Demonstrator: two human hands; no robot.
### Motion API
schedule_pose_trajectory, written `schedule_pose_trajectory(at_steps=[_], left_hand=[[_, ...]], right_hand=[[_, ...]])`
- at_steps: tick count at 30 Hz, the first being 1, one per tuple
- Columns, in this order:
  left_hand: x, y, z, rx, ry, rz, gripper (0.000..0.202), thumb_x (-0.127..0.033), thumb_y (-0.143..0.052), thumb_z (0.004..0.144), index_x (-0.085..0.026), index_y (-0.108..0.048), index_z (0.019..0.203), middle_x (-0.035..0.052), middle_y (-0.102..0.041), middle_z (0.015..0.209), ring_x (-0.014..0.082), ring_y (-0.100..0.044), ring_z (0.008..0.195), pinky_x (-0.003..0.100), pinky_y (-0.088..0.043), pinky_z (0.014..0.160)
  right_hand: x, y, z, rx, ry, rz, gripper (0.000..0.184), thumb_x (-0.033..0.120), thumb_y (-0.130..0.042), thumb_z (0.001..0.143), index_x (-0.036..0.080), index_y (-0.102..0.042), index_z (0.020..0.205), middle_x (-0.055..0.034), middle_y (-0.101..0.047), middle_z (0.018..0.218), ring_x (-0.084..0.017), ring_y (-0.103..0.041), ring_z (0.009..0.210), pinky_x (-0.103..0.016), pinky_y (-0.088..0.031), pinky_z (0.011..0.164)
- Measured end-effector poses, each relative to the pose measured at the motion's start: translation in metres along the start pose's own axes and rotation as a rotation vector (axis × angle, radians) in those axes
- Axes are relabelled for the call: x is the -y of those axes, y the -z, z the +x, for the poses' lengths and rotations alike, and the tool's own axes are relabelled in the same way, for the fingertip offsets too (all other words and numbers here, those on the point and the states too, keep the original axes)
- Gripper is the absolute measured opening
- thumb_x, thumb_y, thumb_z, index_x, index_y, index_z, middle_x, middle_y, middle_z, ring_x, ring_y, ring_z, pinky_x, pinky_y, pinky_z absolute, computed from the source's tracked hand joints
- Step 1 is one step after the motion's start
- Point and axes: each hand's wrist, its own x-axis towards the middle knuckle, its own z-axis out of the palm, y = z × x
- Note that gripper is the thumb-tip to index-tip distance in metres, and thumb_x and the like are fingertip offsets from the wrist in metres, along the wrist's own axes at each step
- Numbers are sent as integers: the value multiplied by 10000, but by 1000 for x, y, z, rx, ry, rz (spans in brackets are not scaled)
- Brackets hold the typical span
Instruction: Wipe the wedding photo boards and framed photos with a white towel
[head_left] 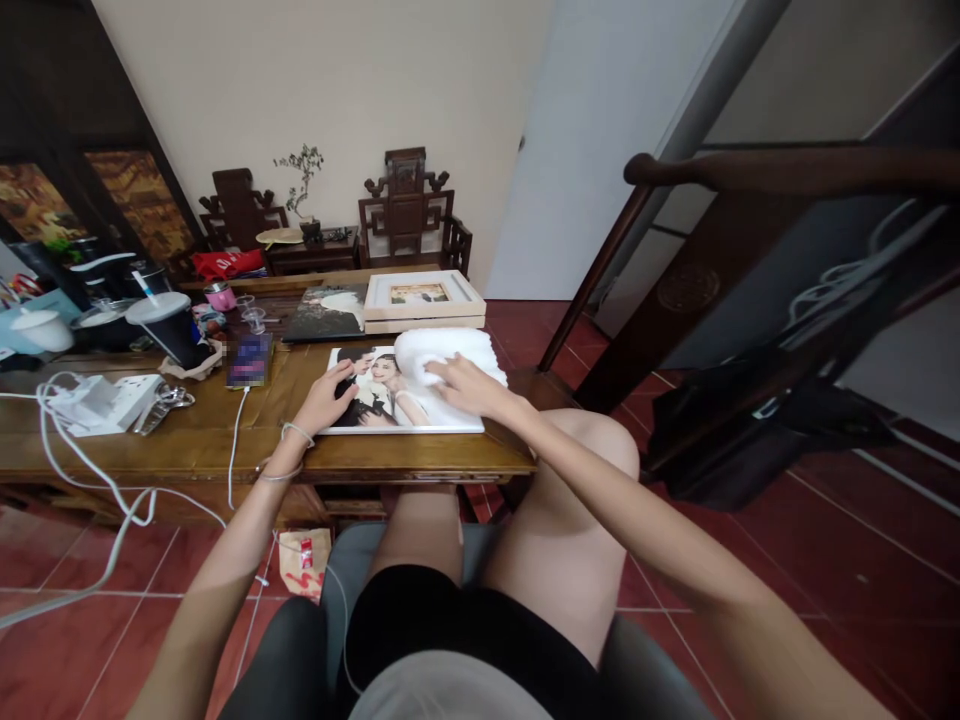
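Note:
A white-edged photo panel (379, 395) with a printed picture of people lies flat near the table's front edge. My left hand (326, 397) rests on its left side, fingers stretched out and holding nothing. A folded white towel (450, 350) covers the panel's upper right part. My right hand (469, 387) grips the towel against the panel, fingers bent into the cloth; the fingertips are partly hidden. Just behind the panel lie a dark photo album or board (328, 312) and a pale wooden picture frame (425, 300).
On the wooden table (285, 455), a phone (248, 361) is plugged into a cable left of my left hand. Further left are a lidded dark cup (169, 325), a white power strip (124, 400) and loose cables. A wooden chair (690, 240) stands at right.

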Motion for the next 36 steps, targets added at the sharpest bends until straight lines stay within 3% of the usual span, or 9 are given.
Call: schedule_pose_trajectory(at_steps=[4, 8, 14, 18, 21, 24, 29, 32, 36], left_hand=[[1, -1, 1, -6, 2, 0, 496, -388, -516, 895, -149, -619, 1318, 143, -531, 1476, 284, -473, 1394, 453, -315, 1196], [0, -1, 1, -3, -4, 2, 488, -388, -483, 916, -151, -613, 1321, 138, -529, 1479, 280, -456, 1406, 457, -301, 1200], [0, 2, 1, 12, -20, 21, 478, -383, -483, 921, -158, -620, 1320, 132, -543, 1468, 274, -468, 1396, 451, -316, 1193], [1, 3, 2, 18, -17, 33, 493, -382, -490, 914, -135, -620, 1321, 155, -538, 1467, 278, -478, 1389, 451, -320, 1191], [2, 3, 3, 13, -19, 38, 485, -391, -489, 915, -166, -618, 1325, 126, -539, 1473, 265, -483, 1387, 445, -324, 1191], [2, 2, 3, -2, -20, 36, 460, -385, -497, 912, -192, -632, 1307, 102, -561, 1457, 259, -498, 1375, 448, -335, 1187], [2, 1, 3, -22, -24, 23, 458, -377, -507, 904, -181, -642, 1295, 102, -582, 1435, 259, -518, 1357, 435, -344, 1186], [0, 1, 3, -22, -27, 15, 464, -377, -504, 904, -161, -647, 1289, 115, -574, 1440, 267, -513, 1362, 423, -351, 1182], [-1, 1, 2, -15, -27, 17, 464, -365, -509, 902, -156, -641, 1295, 123, -568, 1445, 273, -506, 1367, 441, -343, 1185]], right_hand=[[42, 5, -60, 15, 132, 27, 312, 85, -401, 846, 167, -642, 1027, -172, -664, 1251, -330, -459, 1375, -564, -330, 1094], [65, 13, -90, 38, 218, 75, 278, 91, -426, 839, 199, -639, 981, -167, -628, 1329, -318, -384, 1433, -612, -313, 1118], [38, 16, -33, 101, -2, 18, 358, 90, -410, 854, 134, -646, 1120, -172, -694, 1152, -329, -629, 1114, -516, -401, 1031], [16, 7, 22, 75, -111, 0, 431, 102, -396, 869, 85, -588, 1255, -221, -667, 1179, -364, -607, 1113, -551, -410, 978], [20, -2, 40, 68, -151, -3, 441, 108, -403, 872, 96, -572, 1279, -234, -639, 1218, -381, -576, 1156, -625, -376, 987], [43, -7, 27, 84, -98, 6, 411, 136, -424, 891, 129, -577, 1273, -219, -612, 1269, -364, -536, 1229, -645, -321, 1044], [87, -2, -37, 89, 159, 73, 359, 119, -435, 870, 131, -601, 1188, -235, -525, 1408, -360, -341, 1432, -630, -265, 1110], [93, 5, -53, 84, 223, 129, 308, 94, -432, 833, 161, -625, 1063, -209, -609, 1297, -351, -414, 1391, -621, -298, 1096], [67, 7, -22, 88, 145, 114, 290, 91, -419, 826, 177, -643, 989, -120, -719, 1023, -303, -633, 1097, -484, -399, 1025]])
